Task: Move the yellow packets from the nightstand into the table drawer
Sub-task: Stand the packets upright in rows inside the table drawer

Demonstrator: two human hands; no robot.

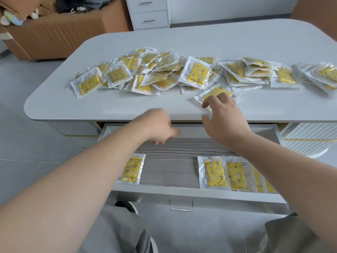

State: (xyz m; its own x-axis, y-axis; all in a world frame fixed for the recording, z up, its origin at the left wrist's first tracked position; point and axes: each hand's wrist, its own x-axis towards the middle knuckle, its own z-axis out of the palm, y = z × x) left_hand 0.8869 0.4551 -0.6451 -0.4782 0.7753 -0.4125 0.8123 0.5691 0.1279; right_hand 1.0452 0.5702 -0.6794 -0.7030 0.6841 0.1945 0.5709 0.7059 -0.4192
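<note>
Several yellow packets (164, 73) in clear wrappers lie in a loose heap across the white tabletop (127, 106). Below the table's front edge the drawer (182, 192) stands pulled out, its grey wood-grain floor showing. One packet (132, 169) lies at the drawer's left, and a few more (215, 173) lie side by side at its right. My right hand (224, 117) reaches over the table edge, fingers spread, its fingertips touching a single packet (213, 93) at the front of the heap. My left hand (160, 127) is blurred above the drawer's back, fingers loosely curled, holding nothing.
A white drawer cabinet (148, 12) stands behind the table. A brown cardboard box (54, 35) filled with clutter sits at the back left. The drawer's handle (180, 206) juts toward my knees. Grey tiled floor surrounds the table.
</note>
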